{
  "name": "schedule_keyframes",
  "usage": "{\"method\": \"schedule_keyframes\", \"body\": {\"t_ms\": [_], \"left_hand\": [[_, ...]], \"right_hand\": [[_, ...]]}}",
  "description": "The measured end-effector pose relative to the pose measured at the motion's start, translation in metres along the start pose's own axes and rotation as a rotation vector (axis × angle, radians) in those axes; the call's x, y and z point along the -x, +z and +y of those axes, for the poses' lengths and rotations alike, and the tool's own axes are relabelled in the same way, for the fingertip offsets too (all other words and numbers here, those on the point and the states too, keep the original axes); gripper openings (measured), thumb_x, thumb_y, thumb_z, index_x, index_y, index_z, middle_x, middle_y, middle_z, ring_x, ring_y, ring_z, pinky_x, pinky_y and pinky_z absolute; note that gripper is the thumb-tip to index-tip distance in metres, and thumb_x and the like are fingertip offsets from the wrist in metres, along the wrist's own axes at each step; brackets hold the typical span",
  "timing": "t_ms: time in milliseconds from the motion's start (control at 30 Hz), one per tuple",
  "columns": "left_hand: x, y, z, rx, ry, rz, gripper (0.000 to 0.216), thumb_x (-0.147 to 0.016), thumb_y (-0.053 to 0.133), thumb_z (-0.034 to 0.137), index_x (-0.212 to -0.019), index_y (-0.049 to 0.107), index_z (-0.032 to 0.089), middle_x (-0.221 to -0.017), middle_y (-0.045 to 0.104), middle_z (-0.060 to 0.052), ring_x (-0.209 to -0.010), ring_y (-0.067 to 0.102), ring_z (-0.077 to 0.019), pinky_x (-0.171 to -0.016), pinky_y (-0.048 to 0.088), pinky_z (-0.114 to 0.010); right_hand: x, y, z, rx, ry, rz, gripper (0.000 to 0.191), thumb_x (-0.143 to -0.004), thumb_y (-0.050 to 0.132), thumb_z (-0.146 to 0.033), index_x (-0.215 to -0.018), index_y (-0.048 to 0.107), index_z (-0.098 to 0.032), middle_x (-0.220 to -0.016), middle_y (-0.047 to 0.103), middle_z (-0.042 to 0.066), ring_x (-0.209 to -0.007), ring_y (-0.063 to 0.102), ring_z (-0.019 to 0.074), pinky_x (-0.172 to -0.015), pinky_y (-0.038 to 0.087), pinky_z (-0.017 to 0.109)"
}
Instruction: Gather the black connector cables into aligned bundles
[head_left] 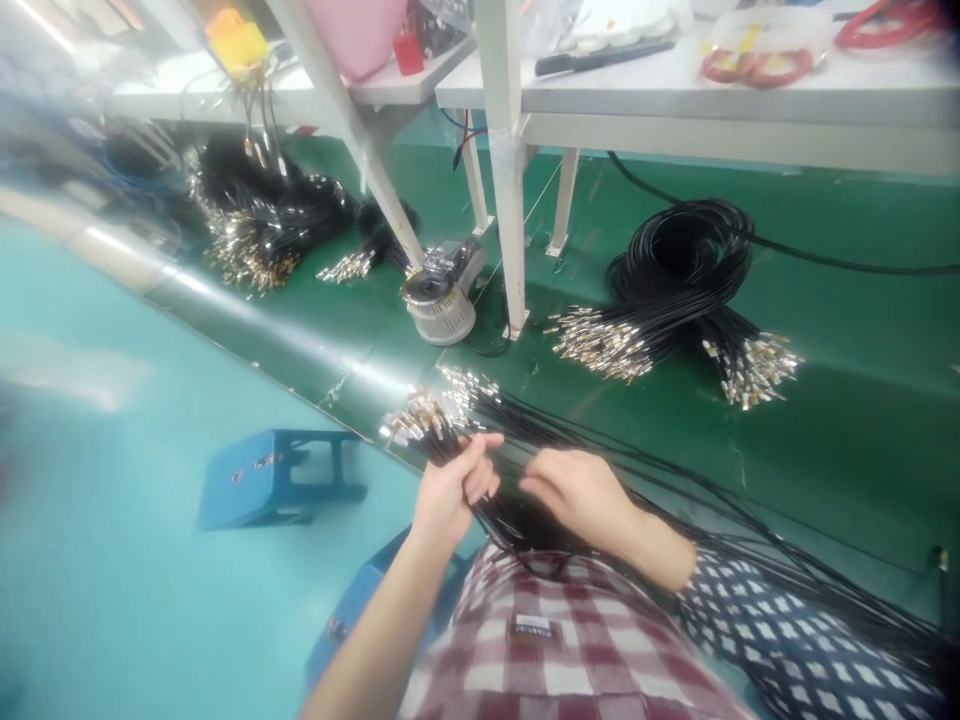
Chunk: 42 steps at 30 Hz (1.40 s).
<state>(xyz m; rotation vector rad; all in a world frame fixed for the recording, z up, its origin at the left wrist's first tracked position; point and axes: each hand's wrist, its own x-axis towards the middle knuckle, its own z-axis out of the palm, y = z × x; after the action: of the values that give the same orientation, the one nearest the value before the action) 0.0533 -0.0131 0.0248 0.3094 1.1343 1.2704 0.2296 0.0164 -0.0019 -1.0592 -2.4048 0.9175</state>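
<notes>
one left hand (450, 490) and one right hand (581, 500) make two, as do one held cable bundle (442, 442) and one lying cable bundle (517, 415). there is one large coil (709, 285) with one left tip cluster (600, 342) and one right tip cluster (754, 365), and one grey-white device (442, 315). one nearer stool (352, 612) and one farther stool (244, 480) make two, while the far cable heaps (296, 215) blur past counting.

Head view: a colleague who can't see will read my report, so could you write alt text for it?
A person's left hand grips a bundle of black cables with shiny tips, the right hand close beside it. Beyond them, on a green surface, lie coiled black cables and a small machine.
</notes>
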Motion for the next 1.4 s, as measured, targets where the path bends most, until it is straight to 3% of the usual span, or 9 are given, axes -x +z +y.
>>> {"method": "schedule_keyframes", "body": {"t_ms": [167, 333, 400, 500, 667, 767, 967, 1167, 1400], "left_hand": [[-0.002, -0.027, -0.008, 0.096, 0.016, 0.116, 0.026, -0.076, 0.073, 0.034, -0.082, 0.070, 0.008, -0.050, 0.046, 0.005, -0.037, 0.031, -0.0017, -0.045, 0.031, -0.020], [-0.004, -0.032, -0.006, 0.086, 0.036, 0.096, 0.025, -0.074, 0.074, 0.034, -0.072, 0.068, 0.010, -0.089, 0.064, -0.006, -0.072, 0.061, -0.0124, -0.072, 0.049, -0.028], [-0.001, -0.029, -0.005, 0.074, 0.056, 0.030, 0.028, -0.078, 0.071, 0.037, -0.068, 0.066, 0.011, -0.084, 0.065, -0.007, -0.085, 0.063, -0.0191, -0.084, 0.049, -0.033], [0.002, -0.026, -0.005, 0.082, 0.053, -0.018, 0.034, -0.086, 0.061, 0.039, -0.062, 0.058, 0.014, -0.054, 0.052, 0.000, -0.064, 0.060, -0.0154, -0.077, 0.049, -0.033], [-0.002, -0.020, -0.004, 0.170, 0.041, 0.022, 0.035, -0.087, 0.059, 0.032, -0.058, 0.050, 0.015, -0.039, 0.028, 0.008, -0.036, 0.024, -0.0046, -0.043, 0.027, -0.021], [-0.007, -0.010, -0.001, 0.125, 0.070, 0.005, 0.011, -0.085, 0.063, 0.026, -0.081, 0.062, 0.015, -0.038, 0.028, 0.010, -0.035, 0.022, -0.0048, -0.043, 0.023, -0.021], [-0.011, 0.021, 0.008, 0.082, 0.106, -0.052, 0.028, -0.084, 0.064, 0.025, -0.110, 0.062, 0.014, -0.040, 0.029, 0.011, -0.037, 0.023, -0.0048, -0.045, 0.024, -0.021], [-0.005, 0.040, 0.002, -0.092, 0.016, -0.069, 0.024, -0.069, 0.077, 0.030, -0.076, 0.068, 0.009, -0.036, 0.031, 0.010, -0.034, 0.026, -0.0037, -0.042, 0.025, -0.023], [-0.003, 0.037, 0.007, -0.006, 0.051, -0.097, 0.036, -0.075, 0.073, 0.029, -0.107, 0.066, 0.014, -0.038, 0.030, 0.012, -0.035, 0.023, -0.0037, -0.042, 0.024, -0.022]], "right_hand": [[0.014, -0.001, 0.060, -0.117, 0.234, -0.394, 0.032, -0.090, 0.054, -0.044, -0.074, 0.071, -0.021, -0.075, 0.069, 0.000, -0.065, 0.061, 0.0131, -0.060, 0.042, 0.023], [-0.051, 0.035, 0.083, 0.007, 0.463, -0.170, 0.028, -0.081, 0.064, -0.047, -0.088, 0.070, -0.021, -0.095, 0.069, 0.006, -0.083, 0.062, 0.0208, -0.069, 0.042, 0.029], [-0.074, 0.053, 0.082, 0.009, 0.476, -0.124, 0.016, -0.078, 0.069, -0.035, -0.083, 0.068, -0.019, -0.098, 0.068, 0.007, -0.088, 0.062, 0.0224, -0.073, 0.042, 0.030], [-0.083, 0.060, 0.080, -0.056, 0.491, -0.077, 0.007, -0.082, 0.062, -0.023, -0.077, 0.064, -0.019, -0.092, 0.069, 0.006, -0.087, 0.063, 0.0202, -0.074, 0.043, 0.030], [-0.041, 0.022, 0.070, -0.315, 0.446, -0.086, 0.016, -0.092, 0.049, -0.035, -0.090, 0.055, -0.021, -0.077, 0.069, 0.000, -0.065, 0.060, 0.0118, -0.062, 0.046, 0.023], [-0.004, 0.000, 0.054, -0.617, 0.414, -0.066, 0.022, -0.090, 0.051, -0.042, -0.087, 0.051, -0.020, -0.072, 0.066, 0.000, -0.059, 0.054, 0.0110, -0.055, 0.044, 0.022], [0.048, -0.004, 0.034, -0.819, 0.426, -0.079, 0.026, -0.089, 0.055, -0.044, -0.084, 0.051, -0.019, -0.070, 0.064, 0.001, -0.059, 0.049, 0.0106, -0.057, 0.039, 0.024], [0.049, -0.001, 0.025, -0.863, 0.386, -0.051, 0.029, -0.089, 0.055, -0.047, -0.083, 0.050, -0.019, -0.069, 0.063, 0.000, -0.060, 0.050, 0.0117, -0.059, 0.038, 0.025], [0.048, -0.010, 0.026, -0.814, 0.352, -0.037, 0.031, -0.090, 0.052, -0.049, -0.082, 0.049, -0.020, -0.068, 0.063, 0.001, -0.060, 0.050, 0.0125, -0.058, 0.037, 0.026]]}}
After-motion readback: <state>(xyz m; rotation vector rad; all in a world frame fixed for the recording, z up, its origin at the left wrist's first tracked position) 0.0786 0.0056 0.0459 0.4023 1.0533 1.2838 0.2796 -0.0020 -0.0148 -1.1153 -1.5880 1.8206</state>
